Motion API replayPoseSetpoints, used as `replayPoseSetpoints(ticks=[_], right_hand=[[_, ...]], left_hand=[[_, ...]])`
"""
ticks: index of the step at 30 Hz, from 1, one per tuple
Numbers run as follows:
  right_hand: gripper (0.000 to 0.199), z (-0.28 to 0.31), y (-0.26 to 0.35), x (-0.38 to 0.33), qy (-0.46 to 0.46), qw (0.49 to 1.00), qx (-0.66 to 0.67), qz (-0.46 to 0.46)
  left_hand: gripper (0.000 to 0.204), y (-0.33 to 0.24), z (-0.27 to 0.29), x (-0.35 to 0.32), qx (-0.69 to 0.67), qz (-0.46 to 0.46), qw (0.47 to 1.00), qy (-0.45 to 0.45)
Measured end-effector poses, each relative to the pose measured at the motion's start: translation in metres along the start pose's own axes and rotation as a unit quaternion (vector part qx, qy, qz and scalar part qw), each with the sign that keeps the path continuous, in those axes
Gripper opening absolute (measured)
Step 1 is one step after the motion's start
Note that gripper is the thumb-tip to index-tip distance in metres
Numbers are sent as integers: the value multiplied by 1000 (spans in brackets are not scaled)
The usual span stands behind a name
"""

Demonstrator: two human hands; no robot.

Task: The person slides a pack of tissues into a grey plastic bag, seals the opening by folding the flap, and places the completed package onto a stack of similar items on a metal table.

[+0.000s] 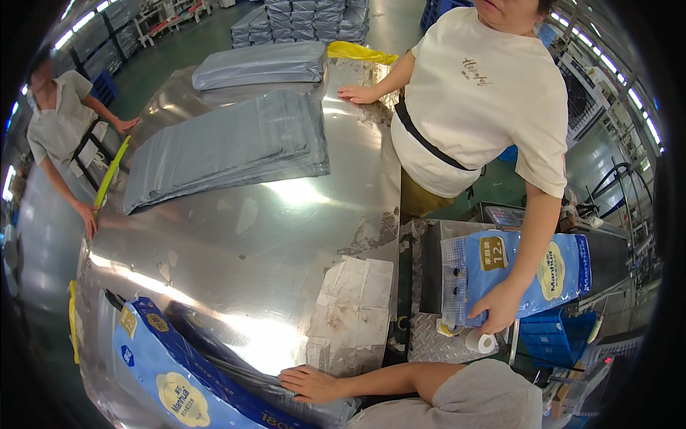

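My right hand (311, 384) comes in from the lower right in a pale grey sleeve. It rests palm down, fingers stretched out, on the dark grey end of a stack of blue printed plastic bags (153, 372). This stack lies slantwise along the near edge of a metal table (250, 236). My left hand is out of view. Farther back on the table, a fanned stack of grey plastic bags (229, 146) lies in front of a neat grey bundle (261, 66).
At right, a co-worker's hand (496, 304) grips a blue printed bag pack (529, 268) over a side stand; their other hand (361, 94) touches the table. Another co-worker's hands (87, 214) are at the left edge. A white roll (481, 343) sits near a blue crate (550, 336).
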State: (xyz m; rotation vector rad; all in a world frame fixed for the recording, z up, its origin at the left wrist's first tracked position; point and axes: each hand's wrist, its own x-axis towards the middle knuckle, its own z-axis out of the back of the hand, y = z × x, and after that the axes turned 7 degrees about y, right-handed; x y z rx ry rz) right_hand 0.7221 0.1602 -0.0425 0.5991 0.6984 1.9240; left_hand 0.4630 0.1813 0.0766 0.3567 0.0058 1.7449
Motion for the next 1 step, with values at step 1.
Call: replayPoseSetpoints(ticks=[1], right_hand=[[46,0,0,0,5,1000,-3,-2]], left_hand=[[50,-5,6,1,-1,1,1000,0]])
